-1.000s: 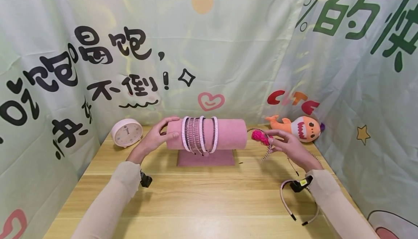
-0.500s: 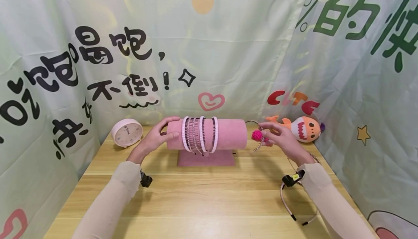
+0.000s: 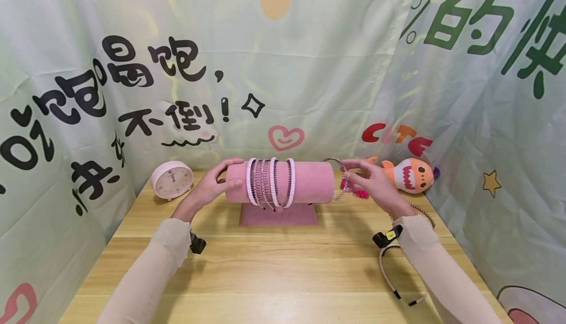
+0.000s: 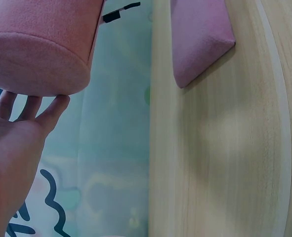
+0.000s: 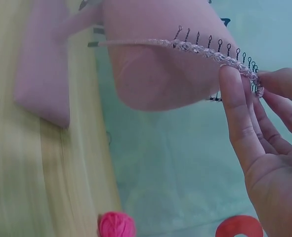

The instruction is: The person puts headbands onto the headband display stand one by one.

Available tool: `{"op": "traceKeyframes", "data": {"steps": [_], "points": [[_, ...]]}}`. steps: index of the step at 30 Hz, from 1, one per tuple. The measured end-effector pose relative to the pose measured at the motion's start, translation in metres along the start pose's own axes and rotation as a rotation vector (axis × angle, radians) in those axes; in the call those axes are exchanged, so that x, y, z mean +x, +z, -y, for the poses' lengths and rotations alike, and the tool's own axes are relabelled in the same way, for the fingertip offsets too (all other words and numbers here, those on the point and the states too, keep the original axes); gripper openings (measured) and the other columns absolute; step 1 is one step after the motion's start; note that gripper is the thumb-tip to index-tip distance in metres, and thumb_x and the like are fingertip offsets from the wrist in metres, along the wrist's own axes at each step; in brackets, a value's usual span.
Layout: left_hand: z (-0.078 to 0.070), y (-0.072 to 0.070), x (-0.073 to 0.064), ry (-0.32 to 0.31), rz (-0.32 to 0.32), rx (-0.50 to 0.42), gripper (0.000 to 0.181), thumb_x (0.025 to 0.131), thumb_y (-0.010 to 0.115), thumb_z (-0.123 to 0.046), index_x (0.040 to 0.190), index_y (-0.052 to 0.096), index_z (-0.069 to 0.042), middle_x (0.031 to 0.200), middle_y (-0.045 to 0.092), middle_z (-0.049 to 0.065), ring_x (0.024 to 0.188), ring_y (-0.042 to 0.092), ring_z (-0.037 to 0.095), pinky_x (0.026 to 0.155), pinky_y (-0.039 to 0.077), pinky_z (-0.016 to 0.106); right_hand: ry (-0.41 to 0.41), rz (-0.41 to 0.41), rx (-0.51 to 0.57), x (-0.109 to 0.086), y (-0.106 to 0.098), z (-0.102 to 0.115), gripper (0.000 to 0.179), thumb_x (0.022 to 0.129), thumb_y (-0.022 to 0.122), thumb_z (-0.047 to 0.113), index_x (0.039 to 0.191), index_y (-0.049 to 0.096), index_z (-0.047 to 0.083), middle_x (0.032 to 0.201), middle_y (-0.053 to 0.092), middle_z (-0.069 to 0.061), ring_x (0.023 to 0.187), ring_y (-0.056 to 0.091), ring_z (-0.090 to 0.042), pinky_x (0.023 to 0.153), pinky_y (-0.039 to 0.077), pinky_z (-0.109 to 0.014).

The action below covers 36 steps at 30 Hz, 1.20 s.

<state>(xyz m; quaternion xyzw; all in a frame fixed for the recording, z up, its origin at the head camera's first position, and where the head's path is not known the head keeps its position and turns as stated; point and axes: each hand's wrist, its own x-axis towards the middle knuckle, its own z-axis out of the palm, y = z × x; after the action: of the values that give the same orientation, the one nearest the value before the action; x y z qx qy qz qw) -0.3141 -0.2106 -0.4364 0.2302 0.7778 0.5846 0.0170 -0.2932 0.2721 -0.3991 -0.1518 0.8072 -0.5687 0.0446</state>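
A pink velvet headband stand (image 3: 311, 181), a horizontal roll on a base (image 3: 279, 216), carries several white and dark toothed headbands (image 3: 273, 181) on its left half. My left hand (image 3: 212, 184) holds the roll's left end, thumb in front and fingers on top; in the left wrist view the fingertips (image 4: 59, 101) touch the end face. My right hand (image 3: 376, 181) pinches a thin twisted headband (image 5: 205, 52) with small dark loop teeth between thumb and fingers. Its arc stands at the roll's right end, overlapping it in the head view, tips pointing away from my hand.
A bright pink ball-like thing (image 3: 361, 194) lies behind my right hand, near an orange shark toy (image 3: 413, 175). More headbands (image 3: 385, 275) lie on the wooden table (image 3: 283, 275) by my right forearm. A round pink clock (image 3: 171, 180) stands at the back left; printed curtains enclose the table.
My right hand has moved left with the headband, bringing its arc up to the roll's right end. The pink ball-like thing stayed behind. My left hand has not moved.
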Motion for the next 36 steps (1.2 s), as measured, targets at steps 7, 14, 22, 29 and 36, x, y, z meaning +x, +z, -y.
{"op": "traceKeyframes", "data": {"steps": [7, 14, 22, 29, 36], "points": [[0.000, 0.000, -0.001, -0.006, 0.000, 0.001, 0.063, 0.102, 0.077, -0.019, 0.159, 0.052, -0.017, 0.172, 0.041, 0.009, 0.152, 0.046, 0.039, 0.126, 0.040, 0.063, -0.005, 0.031, 0.027, 0.007, 0.010, 0.006, 0.051, 0.108, 0.072, 0.035, 0.153, 0.061, 0.014, 0.152, 0.061, -0.014, 0.107, 0.077, -0.013, 0.090, 0.068, -0.035], [0.001, 0.000, -0.001, -0.007, -0.001, -0.004, 0.065, 0.101, 0.077, -0.020, 0.160, 0.050, -0.018, 0.173, 0.040, 0.010, 0.152, 0.046, 0.040, 0.126, 0.041, 0.063, 0.002, 0.062, 0.028, 0.012, 0.017, 0.009, 0.051, 0.106, 0.073, 0.037, 0.153, 0.063, 0.018, 0.156, 0.060, -0.013, 0.115, 0.076, -0.013, 0.093, 0.067, -0.036], [0.001, -0.001, -0.001, -0.004, -0.003, -0.006, 0.064, 0.101, 0.077, -0.020, 0.160, 0.051, -0.018, 0.173, 0.039, 0.009, 0.153, 0.045, 0.038, 0.127, 0.040, 0.063, -0.004, 0.046, -0.013, 0.015, 0.021, 0.008, 0.056, 0.107, 0.073, 0.038, 0.157, 0.057, 0.019, 0.136, 0.068, -0.014, 0.104, 0.077, -0.017, 0.080, 0.063, -0.027], [0.000, 0.001, 0.000, -0.006, -0.001, 0.001, 0.064, 0.101, 0.078, -0.020, 0.159, 0.051, -0.017, 0.173, 0.040, 0.009, 0.152, 0.047, 0.039, 0.126, 0.041, 0.063, -0.021, 0.051, -0.042, 0.011, 0.018, 0.000, 0.050, 0.112, 0.064, 0.041, 0.158, 0.055, 0.025, 0.142, 0.067, -0.015, 0.112, 0.074, -0.019, 0.083, 0.060, -0.030], [0.001, 0.000, 0.000, -0.011, -0.003, -0.002, 0.064, 0.101, 0.078, -0.021, 0.159, 0.051, -0.019, 0.173, 0.039, 0.008, 0.152, 0.047, 0.039, 0.126, 0.041, 0.063, -0.083, 0.086, -0.036, 0.009, 0.017, -0.003, 0.050, 0.112, 0.064, 0.033, 0.159, 0.054, 0.022, 0.157, 0.058, -0.012, 0.132, 0.066, -0.018, 0.098, 0.060, -0.030]]}}
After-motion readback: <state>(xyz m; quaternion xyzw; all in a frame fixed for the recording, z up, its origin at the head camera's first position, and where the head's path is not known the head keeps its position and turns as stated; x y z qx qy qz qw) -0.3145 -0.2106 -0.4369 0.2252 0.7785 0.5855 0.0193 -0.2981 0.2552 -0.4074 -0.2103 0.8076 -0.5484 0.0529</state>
